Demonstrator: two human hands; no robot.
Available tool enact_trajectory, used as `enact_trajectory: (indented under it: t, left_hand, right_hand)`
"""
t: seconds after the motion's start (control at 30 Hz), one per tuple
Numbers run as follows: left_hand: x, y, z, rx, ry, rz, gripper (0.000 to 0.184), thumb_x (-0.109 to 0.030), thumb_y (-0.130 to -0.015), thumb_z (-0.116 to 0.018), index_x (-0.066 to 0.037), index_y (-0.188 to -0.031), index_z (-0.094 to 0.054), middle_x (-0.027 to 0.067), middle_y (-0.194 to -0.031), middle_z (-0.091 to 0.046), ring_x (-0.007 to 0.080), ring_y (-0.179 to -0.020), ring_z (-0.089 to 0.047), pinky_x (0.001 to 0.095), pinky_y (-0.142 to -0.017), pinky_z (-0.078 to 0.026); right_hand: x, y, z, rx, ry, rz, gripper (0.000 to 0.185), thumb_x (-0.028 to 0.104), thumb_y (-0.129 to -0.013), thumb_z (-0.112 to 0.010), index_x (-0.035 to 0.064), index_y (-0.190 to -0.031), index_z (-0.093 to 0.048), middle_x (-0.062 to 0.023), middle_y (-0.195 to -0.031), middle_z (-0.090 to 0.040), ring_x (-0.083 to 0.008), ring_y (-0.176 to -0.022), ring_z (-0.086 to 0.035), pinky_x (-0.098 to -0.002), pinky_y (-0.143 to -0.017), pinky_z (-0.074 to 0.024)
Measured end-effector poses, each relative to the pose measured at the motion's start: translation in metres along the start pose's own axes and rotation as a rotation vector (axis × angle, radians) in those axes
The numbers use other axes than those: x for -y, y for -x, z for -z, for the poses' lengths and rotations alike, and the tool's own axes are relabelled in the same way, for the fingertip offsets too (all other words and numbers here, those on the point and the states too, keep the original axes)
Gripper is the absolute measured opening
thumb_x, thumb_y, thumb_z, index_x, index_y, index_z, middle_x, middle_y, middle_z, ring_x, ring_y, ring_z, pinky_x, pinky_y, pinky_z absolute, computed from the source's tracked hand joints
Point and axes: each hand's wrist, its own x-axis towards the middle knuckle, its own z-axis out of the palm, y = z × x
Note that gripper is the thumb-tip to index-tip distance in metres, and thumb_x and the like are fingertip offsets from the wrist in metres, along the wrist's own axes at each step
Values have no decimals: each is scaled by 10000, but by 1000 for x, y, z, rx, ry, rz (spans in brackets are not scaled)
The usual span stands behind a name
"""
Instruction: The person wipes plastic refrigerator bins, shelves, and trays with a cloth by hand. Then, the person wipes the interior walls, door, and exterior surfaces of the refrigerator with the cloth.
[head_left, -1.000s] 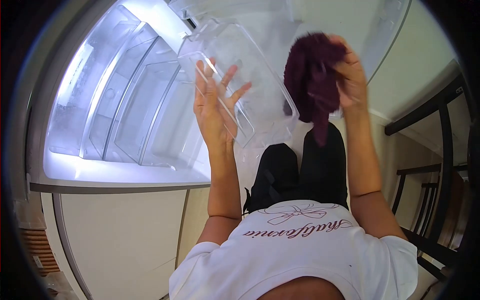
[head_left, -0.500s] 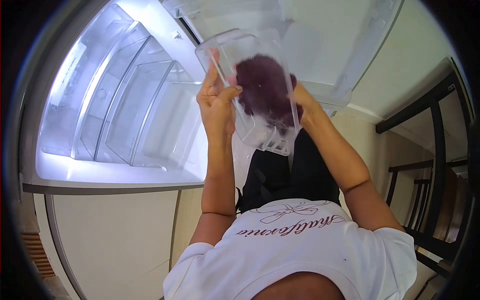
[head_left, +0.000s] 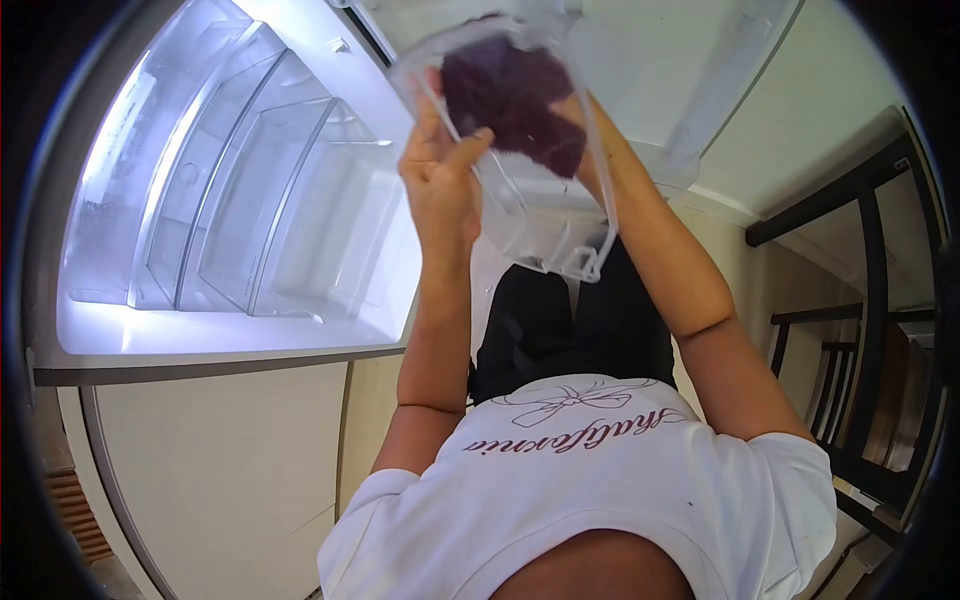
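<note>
- gripping the bin (head_left: 535, 225) by its left edge with the left hand (head_left: 440, 195), thumb resting on the near side
- holding the cloth (head_left: 515, 95) in the right hand (head_left: 572, 115), with the exact finger placement hard to tell through the plastic
- keeping the dark red cloth behind the bin's clear wall, visible through it
- tilting the bin above the black trousers (head_left: 575, 335), in front of the pale door (head_left: 640, 45)
- to the left, lit inside, a fridge (head_left: 220, 335) with clear drawers (head_left: 230, 240)
- well apart at right, a black frame (head_left: 876, 250)
</note>
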Motion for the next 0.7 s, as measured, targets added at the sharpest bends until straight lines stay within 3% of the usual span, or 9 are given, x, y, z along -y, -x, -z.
enact_trajectory:
  t: [0.2,0.27,0.33,0.4,0.43,0.57,0.63,0.67,0.7]
  left_hand:
    - [-14,-13,20,-154,-215,-106,655,158,-731,-515,9,-1349,-358,177,-1408,-341,222,-1245,-392,321,-957,-378]
    - [-13,-18,32,-221,-180,-101,681,121,-745,-534,-62,-1374,-348,191,-1400,-350,266,-1235,-397,354,-931,-387]
    - [-14,-17,40,-257,-161,-81,703,105,-753,-537,-101,-1391,-322,194,-1388,-366,290,-1211,-416,378,-901,-404]
    - [-17,-16,40,-296,-140,-66,727,88,-762,-540,-140,-1408,-297,197,-1375,-382,314,-1187,-434,402,-870,-421]
    - [-18,-16,40,-332,-196,-129,716,65,-786,-530,-151,-1416,-268,200,-1354,-402,324,-1143,-467,419,-821,-453]
    - [-24,-17,47,-430,-400,-252,615,-42,-878,-492,-156,-1423,-228,197,-1271,-463,304,-962,-579,409,-671,-535]
    - [-19,-17,45,-424,-347,-229,578,-91,-903,-482,-154,-1420,-230,190,-1238,-484,297,-896,-598,398,-659,-546]
    - [-16,-16,41,-416,-294,-196,545,-141,-927,-472,-152,-1417,-232,183,-1205,-505,290,-831,-617,388,-646,-556]
    - [-15,-14,31,-408,-291,-190,545,-141,-927,-472,-152,-1417,-232,183,-1205,-505,290,-831,-617,388,-646,-556]
  right_hand:
    - [-34,36,6,-79,203,-284,332,154,-865,-546,8,-1161,-512,-113,-1080,-588,-179,-933,-601,-290,-800,-513]
    - [-18,64,-18,-35,-147,-420,289,135,-893,-501,6,-1151,-519,-112,-1049,-605,-174,-881,-620,-292,-742,-531]
    - [-25,69,-17,-77,-154,-523,308,128,-888,-512,-5,-1166,-511,-119,-1018,-621,-180,-843,-635,-308,-718,-543]
    - [-28,75,-5,-349,34,-355,287,110,-886,-512,-17,-1142,-527,-128,-1002,-629,-207,-806,-649,-339,-712,-555]
    - [-19,79,1,-267,42,-323,343,127,-835,-630,1,-1138,-529,-126,-988,-629,-230,-828,-647,-365,-730,-554]
    - [12,85,-2,-365,45,-170,291,119,-843,-618,-6,-1098,-555,-121,-929,-636,-192,-803,-635,-326,-700,-545]
    - [23,80,-34,-512,336,179,263,-32,-806,-536,-57,-1066,-572,-146,-959,-641,-241,-895,-618,-326,-784,-517]
    - [20,73,-41,-519,337,183,263,-32,-806,-536,-57,-1066,-572,-146,-959,-641,-241,-895,-618,-326,-784,-517]
    - [15,63,-47,-405,708,349,294,-26,-788,-539,-54,-1080,-564,-155,-1033,-614,-267,-995,-568,-354,-858,-467]
